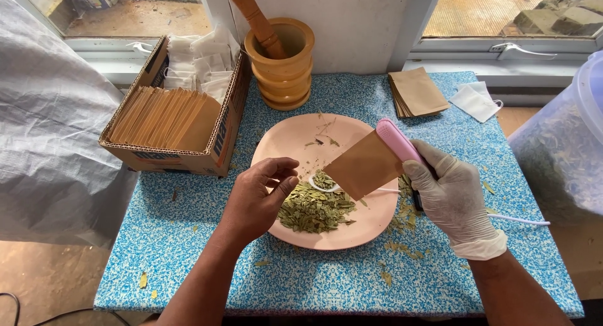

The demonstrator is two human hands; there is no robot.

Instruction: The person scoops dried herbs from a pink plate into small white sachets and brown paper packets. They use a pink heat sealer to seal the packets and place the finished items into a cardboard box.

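The right hand (453,197), in a pale glove, has its fingers wrapped tight around a pink sealer (400,145), and a brown paper packet (364,166) sits clamped in the sealer's tip, hanging over the pink plate (370,225). The packet lies up and to the right of the bare left hand (257,197), near it but not touching; its long axis runs on a slant from lower left to upper right, along the line of the sealer. The left hand hovers over the plate's left edge with thumb and fingertips drawn close together, as if pinching, though whether anything is caught between them cannot be told. It is the nearer hand to the heap of dried green leaves (314,210) on the plate, which lies just to its right, beneath the packet's lower corner. A thin white cord (521,220) trails off from under the gloved hand across the blue speckled tablecloth (188,238). At the back left stands an open cardboard box (220,134) holding a row of brown packets on edge and a bundle of white ones behind. A wooden mortar (284,65) with its pestle (254,18) stands by the wall, and farther right lie a flat stack of brown packets (416,90) and a few white pouches (475,101) beside it.
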